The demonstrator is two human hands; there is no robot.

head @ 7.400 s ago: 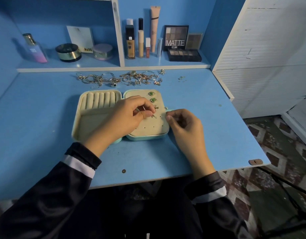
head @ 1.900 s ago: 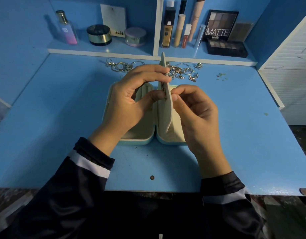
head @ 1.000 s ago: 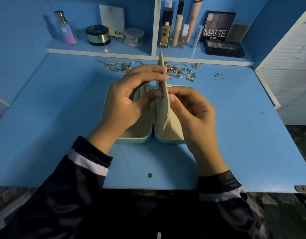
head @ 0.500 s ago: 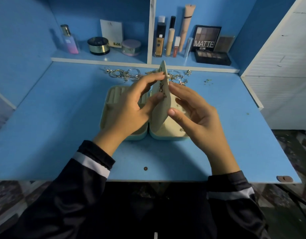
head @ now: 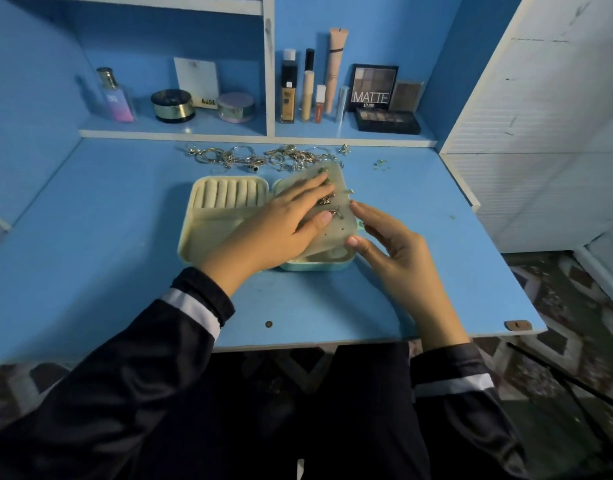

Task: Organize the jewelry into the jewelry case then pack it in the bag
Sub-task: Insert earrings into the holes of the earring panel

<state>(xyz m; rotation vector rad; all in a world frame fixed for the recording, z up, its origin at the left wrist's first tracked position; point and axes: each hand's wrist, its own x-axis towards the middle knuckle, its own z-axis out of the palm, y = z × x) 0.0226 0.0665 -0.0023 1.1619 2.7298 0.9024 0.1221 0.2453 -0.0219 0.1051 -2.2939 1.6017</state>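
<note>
I see the jewelry case (head: 208,237) lying open on the bench (head: 90,237), with ring rolls (head: 229,195) in its left half. The left hand (head: 287,223) presses flat, fingers straight, on the tilted earring panel (head: 332,230) over the right half. The right hand (head: 391,251), fingers relaxed, touches that panel's edge. Loose jewelry (head: 256,157) lies behind.

Left hand (head: 281,225) flat, right hand (head: 398,259) outstretched

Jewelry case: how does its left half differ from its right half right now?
The left half shows ring rolls and a plain tray; the right half lies under a holed flap carrying earrings. The left half is mostly uncovered; on the right half's flap the left hand lies flat, the right hand at its edge. Both are cream inside, with rounded corners.
</note>
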